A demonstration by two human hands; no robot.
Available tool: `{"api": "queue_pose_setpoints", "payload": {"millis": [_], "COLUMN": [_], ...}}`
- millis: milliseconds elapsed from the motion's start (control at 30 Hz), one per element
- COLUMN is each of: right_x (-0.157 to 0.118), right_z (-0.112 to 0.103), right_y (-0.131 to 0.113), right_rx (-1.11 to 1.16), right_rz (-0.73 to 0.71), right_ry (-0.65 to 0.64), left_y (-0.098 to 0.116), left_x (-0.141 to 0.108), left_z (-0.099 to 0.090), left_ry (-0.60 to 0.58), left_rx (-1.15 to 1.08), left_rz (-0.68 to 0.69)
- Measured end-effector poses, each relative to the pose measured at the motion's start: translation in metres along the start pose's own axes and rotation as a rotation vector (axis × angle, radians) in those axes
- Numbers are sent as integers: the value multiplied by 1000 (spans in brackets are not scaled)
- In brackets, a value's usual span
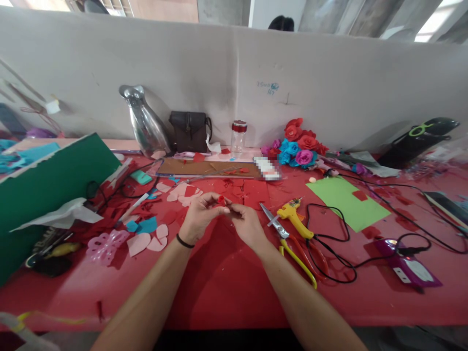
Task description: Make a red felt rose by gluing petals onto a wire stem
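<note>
Above the middle of the red table (215,297), my two hands meet at a small red paper roll (221,200). My left hand (201,214), with a dark band at the wrist, pinches the roll between thumb and fingers. From the other side my right hand (244,219) has its fingers closed at the roll's lower edge; its fingertips are partly hidden. Pink paper petals (146,243) and blue paper scraps (146,225) lie left of my hands. To the right rest scissors (281,230) and a yellow glue gun (294,218).
Paper flowers (302,146) stand at the back, near a glass jar (238,139), a dark bag (189,131) and a metal jug (146,122). A green board (54,195) rises at left. Black cords run to a purple power strip (409,265) beside a green sheet (347,202).
</note>
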State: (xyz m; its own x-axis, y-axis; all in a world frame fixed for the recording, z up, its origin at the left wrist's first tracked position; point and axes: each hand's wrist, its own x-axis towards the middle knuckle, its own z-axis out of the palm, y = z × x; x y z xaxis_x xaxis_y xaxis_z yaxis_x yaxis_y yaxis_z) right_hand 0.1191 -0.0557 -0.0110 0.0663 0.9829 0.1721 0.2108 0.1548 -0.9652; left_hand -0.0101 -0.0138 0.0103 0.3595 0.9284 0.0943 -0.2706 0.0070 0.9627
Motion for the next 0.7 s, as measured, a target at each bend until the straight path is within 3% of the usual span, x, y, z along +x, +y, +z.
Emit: {"api": "queue_pose_setpoints", "payload": {"millis": [167, 433, 700], "right_x": [1, 1, 3], "right_z": [-1, -1, 0], "right_y": [-3, -6, 1], "right_rx": [43, 21, 34], "right_rz": [14, -2, 7], "right_ry": [3, -35, -29], "left_y": [-3, -8, -7], "left_x": [1, 3, 3], "left_z": [-3, -3, -7], "left_ry": [-86, 15, -33], "left_rx": [8, -9, -98], "left_rz": [-34, -21, -122]}}
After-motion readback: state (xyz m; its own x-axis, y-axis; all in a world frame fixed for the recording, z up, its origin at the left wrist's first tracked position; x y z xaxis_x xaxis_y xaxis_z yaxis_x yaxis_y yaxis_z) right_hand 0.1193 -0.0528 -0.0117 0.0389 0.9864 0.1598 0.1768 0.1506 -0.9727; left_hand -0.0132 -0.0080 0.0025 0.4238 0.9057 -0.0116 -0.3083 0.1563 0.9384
